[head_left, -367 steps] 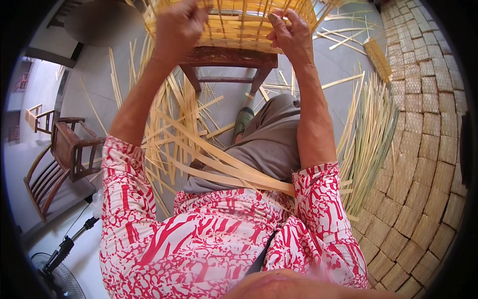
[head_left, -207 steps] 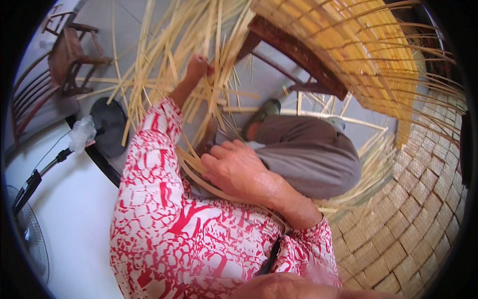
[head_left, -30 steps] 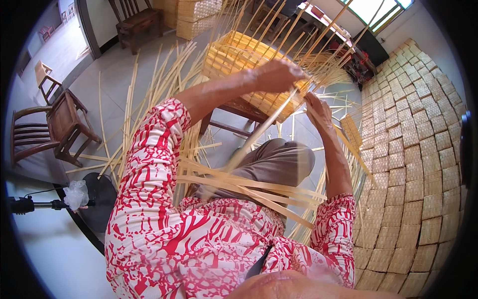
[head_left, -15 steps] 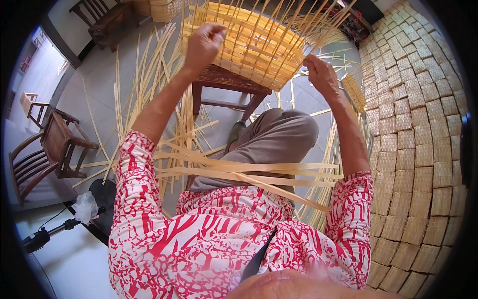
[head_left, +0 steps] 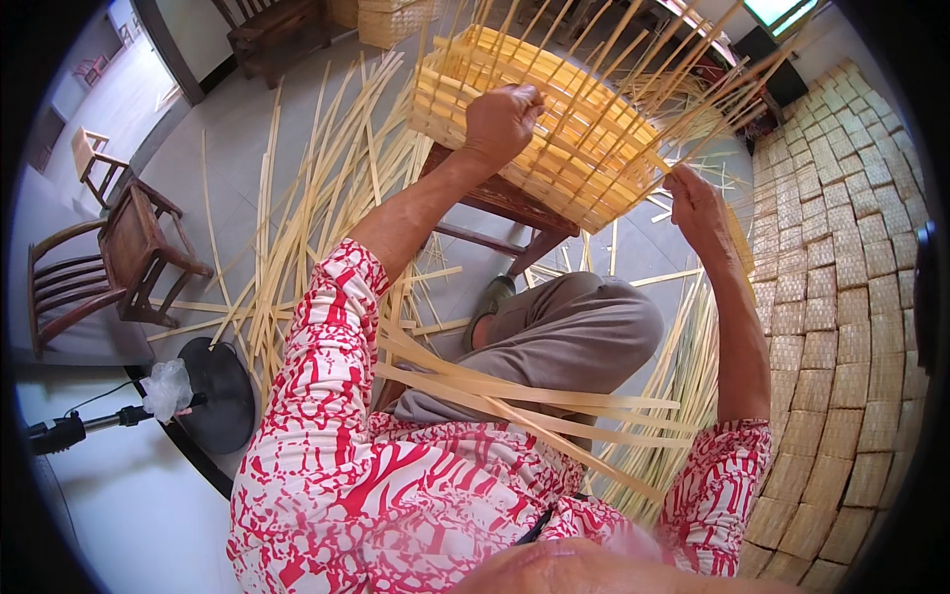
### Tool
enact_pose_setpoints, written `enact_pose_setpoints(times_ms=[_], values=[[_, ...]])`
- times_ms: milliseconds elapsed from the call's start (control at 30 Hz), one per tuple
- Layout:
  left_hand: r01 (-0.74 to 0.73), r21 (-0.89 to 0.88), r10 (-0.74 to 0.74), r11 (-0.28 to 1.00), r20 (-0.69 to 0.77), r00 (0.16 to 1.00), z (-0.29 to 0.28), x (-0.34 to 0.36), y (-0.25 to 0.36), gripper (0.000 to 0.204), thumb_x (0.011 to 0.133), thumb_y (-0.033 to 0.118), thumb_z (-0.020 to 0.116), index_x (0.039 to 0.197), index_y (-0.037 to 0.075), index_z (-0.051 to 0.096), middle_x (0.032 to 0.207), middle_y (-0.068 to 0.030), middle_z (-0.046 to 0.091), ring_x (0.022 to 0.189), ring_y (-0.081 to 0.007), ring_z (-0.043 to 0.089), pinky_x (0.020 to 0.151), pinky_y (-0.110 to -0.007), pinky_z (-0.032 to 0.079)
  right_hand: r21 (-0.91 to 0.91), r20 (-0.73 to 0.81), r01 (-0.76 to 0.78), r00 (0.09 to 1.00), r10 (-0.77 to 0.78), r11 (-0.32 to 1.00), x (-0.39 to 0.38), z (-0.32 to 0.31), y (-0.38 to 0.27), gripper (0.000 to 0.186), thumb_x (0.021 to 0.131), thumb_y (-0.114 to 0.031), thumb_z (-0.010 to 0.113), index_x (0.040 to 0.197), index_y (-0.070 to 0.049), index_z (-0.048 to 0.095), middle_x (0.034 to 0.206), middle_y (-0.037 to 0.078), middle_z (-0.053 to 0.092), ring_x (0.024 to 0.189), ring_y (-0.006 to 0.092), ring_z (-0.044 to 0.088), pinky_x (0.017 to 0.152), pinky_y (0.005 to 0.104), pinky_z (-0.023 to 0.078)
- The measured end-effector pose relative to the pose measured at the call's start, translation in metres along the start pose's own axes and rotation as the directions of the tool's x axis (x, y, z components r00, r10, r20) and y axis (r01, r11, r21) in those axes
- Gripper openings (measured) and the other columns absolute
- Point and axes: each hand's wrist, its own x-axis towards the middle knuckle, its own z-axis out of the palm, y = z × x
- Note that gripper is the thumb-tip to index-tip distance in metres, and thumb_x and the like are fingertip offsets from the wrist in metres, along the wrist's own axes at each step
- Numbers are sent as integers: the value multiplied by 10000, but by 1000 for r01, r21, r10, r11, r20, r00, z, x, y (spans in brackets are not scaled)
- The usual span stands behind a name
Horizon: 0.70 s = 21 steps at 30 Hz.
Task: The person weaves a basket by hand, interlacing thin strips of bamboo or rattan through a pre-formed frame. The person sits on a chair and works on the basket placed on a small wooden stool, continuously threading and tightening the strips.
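A yellow woven bamboo basket point(head_left: 564, 163) with long upright stakes rests tilted on a dark red wooden stool point(head_left: 495, 208). My left hand point(head_left: 505, 121) is closed against the side facing me, among the stakes, pinching what looks like a flat strip. At the basket's right corner, my right hand point(head_left: 698, 208) pinches a pale strip that runs along the stakes. Loose flat strips point(head_left: 534, 404) lie across my lap, over grey trousers point(head_left: 574, 337). Both hands' fingertips are partly hidden.
Loose strips point(head_left: 317, 228) cover the floor leftward. Wooden chairs point(head_left: 139, 247) stand left, near a fan stand point(head_left: 213, 386) with a plastic bag point(head_left: 168, 386). Rows of woven squares point(head_left: 831, 346) line the right. More baskets point(head_left: 391, 20) and a doorway point(head_left: 139, 49) are behind.
The pale strip that trailed diagonally from my hands over my lap now lies along the basket. My hands have separated along its side. Earlier, my right hand was down at my lap.
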Motion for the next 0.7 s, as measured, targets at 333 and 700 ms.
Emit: enact_pose_setpoints(times_ms=[333,700], values=[[-381,87,387,920,-70,919,-17,-3,-2,147,861,165,748,987,111,694,975,-34,704,931,-255,665,742,-376,559,-161,-23,108,993,-113,981,-7,17,20,139,1010,-259,567,1040,-139,632,866,141,713,861,410,679,691,485,522],[-290,41,293,956,-97,951,1,-12,-24,161,924,95,685,1085,109,675,940,-93,722,887,-316,690,735,-398,559,-54,66,-60,996,63,997,-19,40,21,200,998,-239,562,1026,-89,691,860,137,732,844,344,717,718,449,541]])
